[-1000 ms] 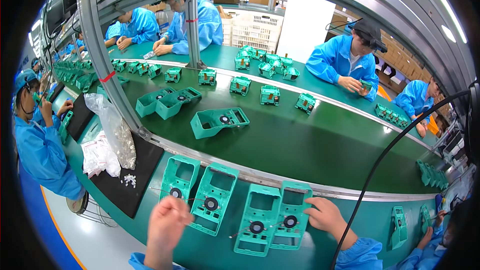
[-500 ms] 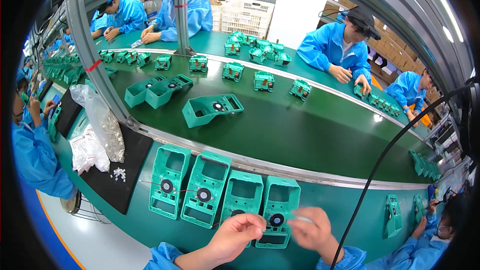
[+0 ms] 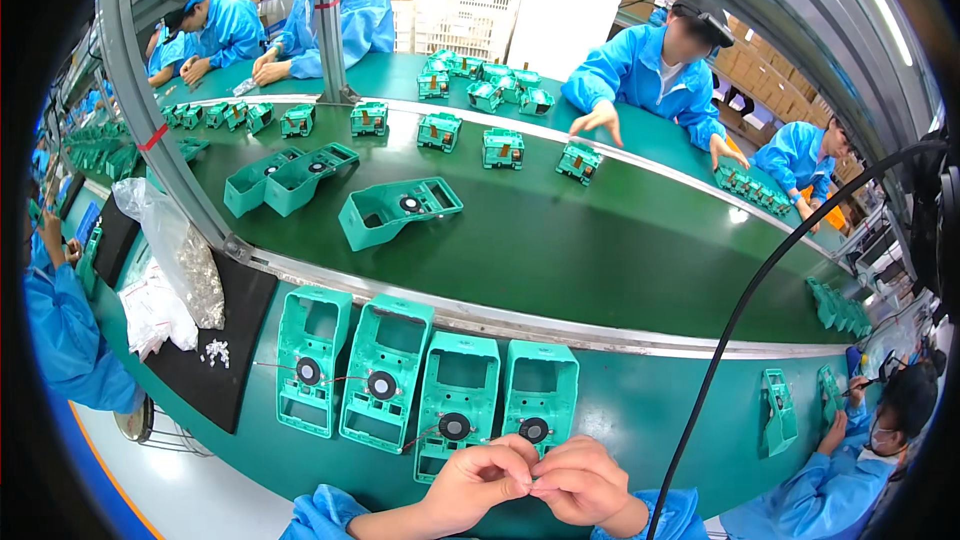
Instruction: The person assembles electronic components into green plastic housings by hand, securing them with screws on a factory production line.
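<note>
My left hand (image 3: pixel 478 483) and my right hand (image 3: pixel 582 483) meet fingertip to fingertip at the bottom middle. Both are closed in a pinch, and whatever lies between the fingers is too small to make out. Just beyond them stands a row of green plastic housings. The rightmost housing (image 3: pixel 541 365) has its lower part covered by my fingers; its round black fan-like disc (image 3: pixel 534 430) shows above them. Beside it is another housing (image 3: pixel 459 365) with a similar disc (image 3: pixel 454 426), partly behind my left hand. Two more, a housing (image 3: pixel 388 325) and a housing (image 3: pixel 312 315), carry discs and thin red wires.
A conveyor belt (image 3: pixel 600 260) runs behind a metal rail, carrying green housings (image 3: pixel 400 212) and small green units (image 3: pixel 502 149). At left, a black mat (image 3: pixel 240 340) holds a plastic bag (image 3: pixel 190 260) and small white parts (image 3: pixel 215 352). A black cable (image 3: pixel 735 325) hangs at right. Co-workers sit around.
My right hand has moved left to meet my left hand. The whole view has shifted slightly. Across the belt, a co-worker's hand now reaches over a small green unit.
</note>
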Tool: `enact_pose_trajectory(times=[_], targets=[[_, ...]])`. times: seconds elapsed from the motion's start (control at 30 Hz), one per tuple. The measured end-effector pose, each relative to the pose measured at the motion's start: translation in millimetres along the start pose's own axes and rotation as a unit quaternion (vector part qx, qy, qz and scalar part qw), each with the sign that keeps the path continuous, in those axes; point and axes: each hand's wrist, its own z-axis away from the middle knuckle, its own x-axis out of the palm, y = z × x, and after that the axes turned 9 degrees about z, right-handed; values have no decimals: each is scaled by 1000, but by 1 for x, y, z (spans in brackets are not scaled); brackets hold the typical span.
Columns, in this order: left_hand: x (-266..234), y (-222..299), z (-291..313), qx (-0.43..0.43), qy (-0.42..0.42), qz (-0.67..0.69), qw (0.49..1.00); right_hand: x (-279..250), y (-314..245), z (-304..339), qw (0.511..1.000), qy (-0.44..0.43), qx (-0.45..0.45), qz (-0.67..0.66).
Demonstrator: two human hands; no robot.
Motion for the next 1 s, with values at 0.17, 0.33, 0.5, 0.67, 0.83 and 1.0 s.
enact_pose_trajectory(times=[0.17,0.33,0.5,0.67,0.83,1.0], targets=[[-13,-12,10,-37,28,-95,994,-17,11,-11,990,-78,14,118],[-18,-41,16,93,-161,-637,748,-27,54,-33,923,-251,97,275],[-37,-53,26,95,-260,-750,600,-1,68,-23,834,-437,168,291],[-37,-49,25,85,-266,-746,604,11,71,-18,816,-447,181,319],[-40,-49,24,85,-263,-745,607,18,75,-16,807,-444,177,347],[-41,-50,26,95,-257,-739,616,24,73,-9,805,-423,158,384]])
